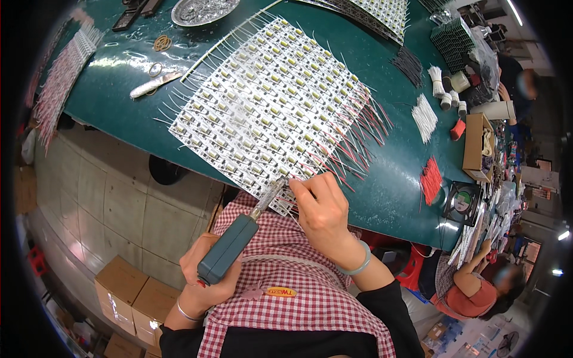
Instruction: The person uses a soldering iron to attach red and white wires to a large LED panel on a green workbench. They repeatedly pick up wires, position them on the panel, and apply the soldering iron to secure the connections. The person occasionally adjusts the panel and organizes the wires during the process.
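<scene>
My left hand (209,268) is wrapped round the dark green handle of a soldering iron (230,246), which points up and away from me. Its metal tip meets the near corner of a white panel of small circuit boards (239,113), each carrying a yellowish component. Close beside that tip, my right hand (322,209) is closed in a pinch on a thin wire, mostly hidden by the fingers. Red and white wires (352,143) stick out along the panel's right edge. Short white wires (200,65) fringe the left edge.
Red wires (430,180) and white wires (424,118) lie in bundles on the green table (394,203). A white-handled tool (155,85), a metal dish (203,11) and a small black fan (462,203) rest there too. Cardboard boxes (121,286) stand on the floor; a person (477,286) sits at right.
</scene>
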{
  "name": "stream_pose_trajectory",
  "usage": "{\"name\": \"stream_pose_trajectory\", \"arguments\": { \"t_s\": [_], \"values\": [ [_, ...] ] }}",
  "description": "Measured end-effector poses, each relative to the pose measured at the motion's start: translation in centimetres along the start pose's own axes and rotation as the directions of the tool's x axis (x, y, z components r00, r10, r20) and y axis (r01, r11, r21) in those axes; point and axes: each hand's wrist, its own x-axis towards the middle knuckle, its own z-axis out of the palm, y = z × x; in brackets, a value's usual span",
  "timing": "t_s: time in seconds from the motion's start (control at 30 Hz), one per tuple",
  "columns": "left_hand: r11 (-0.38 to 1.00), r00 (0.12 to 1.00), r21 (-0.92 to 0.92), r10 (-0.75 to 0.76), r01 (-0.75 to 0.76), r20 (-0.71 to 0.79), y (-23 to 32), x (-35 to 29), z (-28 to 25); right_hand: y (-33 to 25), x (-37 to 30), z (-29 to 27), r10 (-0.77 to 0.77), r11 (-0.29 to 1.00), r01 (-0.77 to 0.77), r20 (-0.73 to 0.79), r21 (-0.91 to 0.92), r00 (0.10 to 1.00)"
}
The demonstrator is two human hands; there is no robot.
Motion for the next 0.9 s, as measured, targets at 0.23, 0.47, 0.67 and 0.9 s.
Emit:
{"name": "stream_pose_trajectory", "arguments": {
  "t_s": [0.23,0.47,0.67,0.9],
  "values": [
    [0.991,0.984,0.057,0.129,-0.123,-0.125,0.5,0.6,0.4,-0.4,0.3,-0.1,0.021,1.000,-0.021,-0.011,-0.010,1.000],
    [0.992,0.983,0.055,0.120,-0.114,-0.140,0.4,-0.1,-0.1,-0.3,0.1,0.0,0.008,0.999,-0.008,-0.013,-0.031,1.000],
    [0.996,0.986,0.032,0.092,-0.089,-0.140,0.6,-0.3,-0.1,-0.2,-0.2,0.3,0.017,1.000,-0.018,-0.061,-0.021,0.998],
    [0.994,0.983,0.035,0.109,-0.104,-0.148,0.1,-0.9,-0.5,-1.2,-0.8,-0.1,0.025,0.999,-0.022,-0.071,0.049,0.997]
  ]
}}
